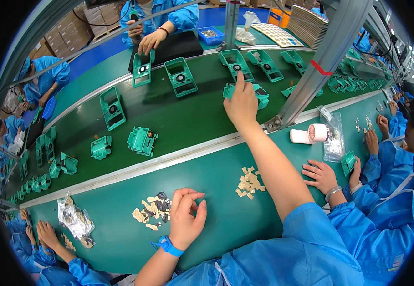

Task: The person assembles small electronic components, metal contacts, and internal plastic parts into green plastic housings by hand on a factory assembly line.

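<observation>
My right hand (242, 104) reaches across to the conveyor, palm down over a green plastic housing (262, 97) that shows on both sides of it. The index finger points forward, its tip at the near end of a flat green casing with a round black part (235, 61). The other fingers are bent around the housing, partly hidden. My left hand (187, 218), with a blue band at the wrist, hovers over the green worktop, fingers loosely curled and apart from the thumb; nothing shows in it. Beside it lies a pile of beige and black pieces (150, 209). Another beige pile (250, 182) lies under my right forearm.
More green casings (113, 108) and boxy housings (142, 141) stand on the belt. A metal post (307, 76) rises right of my reaching arm. A pink-and-white handheld fan (309, 134) and plastic bags lie rightward. Co-workers sit at both sides; one handles a casing opposite.
</observation>
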`<act>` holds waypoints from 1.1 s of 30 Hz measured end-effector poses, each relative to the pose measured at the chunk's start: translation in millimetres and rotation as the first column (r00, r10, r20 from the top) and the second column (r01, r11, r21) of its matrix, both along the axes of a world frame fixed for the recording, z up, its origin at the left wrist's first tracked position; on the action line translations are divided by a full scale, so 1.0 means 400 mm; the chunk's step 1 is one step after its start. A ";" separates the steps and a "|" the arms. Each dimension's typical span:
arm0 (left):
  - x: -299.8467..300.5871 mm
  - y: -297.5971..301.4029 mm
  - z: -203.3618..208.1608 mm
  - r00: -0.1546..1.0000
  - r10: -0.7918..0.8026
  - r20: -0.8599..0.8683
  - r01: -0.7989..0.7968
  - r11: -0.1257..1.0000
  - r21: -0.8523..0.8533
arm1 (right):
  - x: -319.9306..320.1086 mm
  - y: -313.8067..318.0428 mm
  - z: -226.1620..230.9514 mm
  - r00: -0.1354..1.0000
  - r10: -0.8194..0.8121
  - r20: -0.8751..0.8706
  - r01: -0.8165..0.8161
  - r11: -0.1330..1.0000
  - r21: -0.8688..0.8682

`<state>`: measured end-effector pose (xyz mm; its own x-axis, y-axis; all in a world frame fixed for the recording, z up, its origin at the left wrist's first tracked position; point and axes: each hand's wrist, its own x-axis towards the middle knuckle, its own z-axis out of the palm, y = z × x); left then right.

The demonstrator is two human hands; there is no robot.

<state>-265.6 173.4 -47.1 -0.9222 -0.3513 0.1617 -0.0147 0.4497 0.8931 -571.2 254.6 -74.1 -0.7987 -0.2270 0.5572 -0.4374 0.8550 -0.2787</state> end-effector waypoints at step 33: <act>0.012 -0.068 -0.051 0.874 -0.476 0.095 0.333 0.731 0.596 | 0.603 0.269 0.061 0.302 0.939 0.163 -0.520 0.306 -0.797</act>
<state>-260.7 146.2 -67.5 -0.9804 0.1035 -0.1679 -0.1783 -0.1014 0.9787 -329.9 362.3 -49.6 -0.5684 -0.7326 0.3744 -0.3542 -0.1929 -0.9151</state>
